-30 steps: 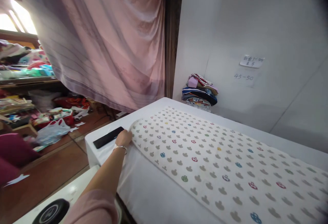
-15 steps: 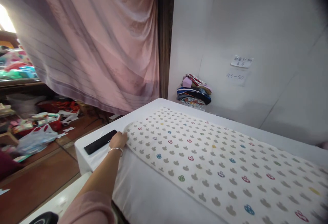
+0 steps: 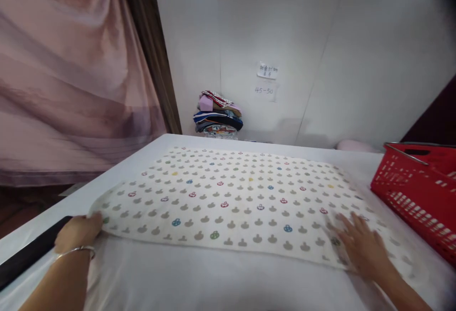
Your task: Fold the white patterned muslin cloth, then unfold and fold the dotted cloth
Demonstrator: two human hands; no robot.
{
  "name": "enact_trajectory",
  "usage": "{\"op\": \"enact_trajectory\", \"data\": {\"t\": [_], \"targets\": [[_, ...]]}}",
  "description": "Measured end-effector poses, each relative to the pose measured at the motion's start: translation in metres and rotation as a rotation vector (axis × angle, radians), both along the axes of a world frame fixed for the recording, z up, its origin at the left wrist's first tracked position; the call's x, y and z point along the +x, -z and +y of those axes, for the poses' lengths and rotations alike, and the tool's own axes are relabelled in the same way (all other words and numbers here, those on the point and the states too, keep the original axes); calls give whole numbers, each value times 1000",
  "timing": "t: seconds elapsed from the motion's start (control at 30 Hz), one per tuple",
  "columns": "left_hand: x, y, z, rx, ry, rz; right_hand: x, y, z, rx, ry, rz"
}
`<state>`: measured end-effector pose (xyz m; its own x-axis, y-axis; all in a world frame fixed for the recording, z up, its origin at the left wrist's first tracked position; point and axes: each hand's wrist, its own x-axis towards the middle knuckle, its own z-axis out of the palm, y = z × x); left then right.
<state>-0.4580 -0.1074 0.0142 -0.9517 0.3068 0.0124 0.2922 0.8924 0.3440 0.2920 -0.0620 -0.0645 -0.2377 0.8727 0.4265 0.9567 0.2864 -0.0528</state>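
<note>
A white cloth (image 3: 228, 187) with grey, red, blue, green and yellow motifs lies spread flat on a white-covered table (image 3: 199, 278). At its near left corner, my left hand (image 3: 79, 232), with a silver bracelet on the wrist, pinches the cloth's edge between closed fingers. My right hand (image 3: 363, 247) rests on the near right part of the cloth, fingers spread and slightly blurred. Close beside my left hand lies a flat black object (image 3: 30, 254).
A red plastic basket (image 3: 420, 192) stands at the right of the table. Behind the far edge is a stack of folded fabrics (image 3: 218, 116) against the pale wall (image 3: 285, 26). A pink curtain (image 3: 71, 73) hangs at the left.
The view has swung right, bringing the red basket and my right hand into sight. My left hand is still at the cloth's left corner.
</note>
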Motion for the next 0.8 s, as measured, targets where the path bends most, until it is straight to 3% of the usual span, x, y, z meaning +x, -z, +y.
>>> {"op": "enact_trajectory", "data": {"t": [0.07, 0.13, 0.27, 0.37, 0.47, 0.63, 0.7, 0.8], "targets": [[9, -3, 8, -41, 3, 68, -37, -8, 4, -75, -62, -32], [26, -5, 18, -90, 96, 181, -79, -19, 6, -103, -49, 14], [76, 6, 35, -58, 573, 417, -153, -34, 5, -244, -295, -4], [111, 25, 38, -32, 855, 426, -180, -30, 2, -353, -440, -24], [126, 36, 34, -55, 989, 289, -181, -24, -1, -424, -464, -4], [144, 32, 22, 96, 990, 155, -152, -19, -13, -372, -421, 164], [163, 29, 14, 194, 1086, 87, -140, -15, -21, -311, -428, 219], [198, 26, -1, 322, 1343, 8, -129, -9, -32, -234, -484, 233]]}}
